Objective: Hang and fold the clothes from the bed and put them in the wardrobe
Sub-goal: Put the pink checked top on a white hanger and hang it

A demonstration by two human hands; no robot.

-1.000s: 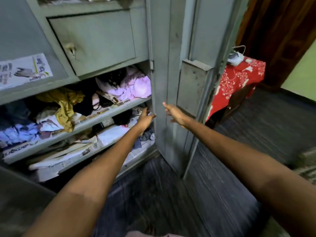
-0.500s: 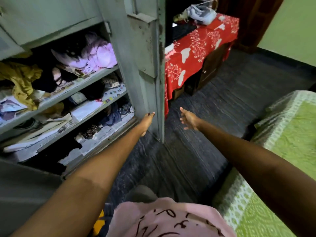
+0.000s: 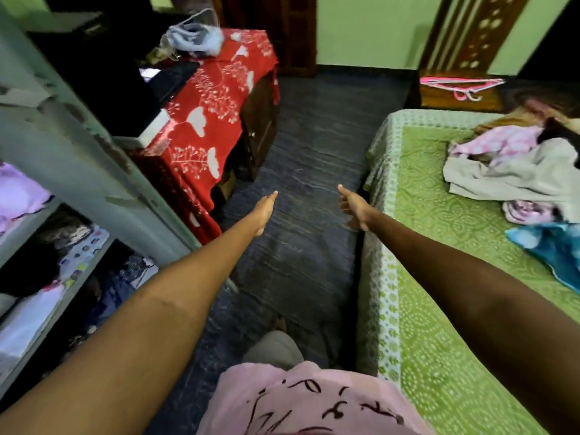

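Note:
A heap of clothes [image 3: 521, 171] in grey, pink and blue lies on the green bedspread of the bed [image 3: 439, 246] at the right. The grey metal wardrobe [image 3: 62, 158] stands open at the left, its shelves stuffed with clothes. Pink hangers [image 3: 461, 86] lie on a wooden stand beyond the bed. My left hand [image 3: 265, 211] and my right hand [image 3: 353, 205] are stretched out over the dark floor between wardrobe and bed, fingers straight or relaxed, holding nothing.
A table under a red patterned cloth [image 3: 210, 114] stands beside the wardrobe door, with a white iron [image 3: 194, 37] on top. A dark floor strip [image 3: 301, 246] runs between wardrobe and bed. Green walls and a wooden door frame close the far side.
My view has swung right, from the wardrobe shelves to the floor and the bed. Both hands left the wardrobe door and now hang empty over the floor.

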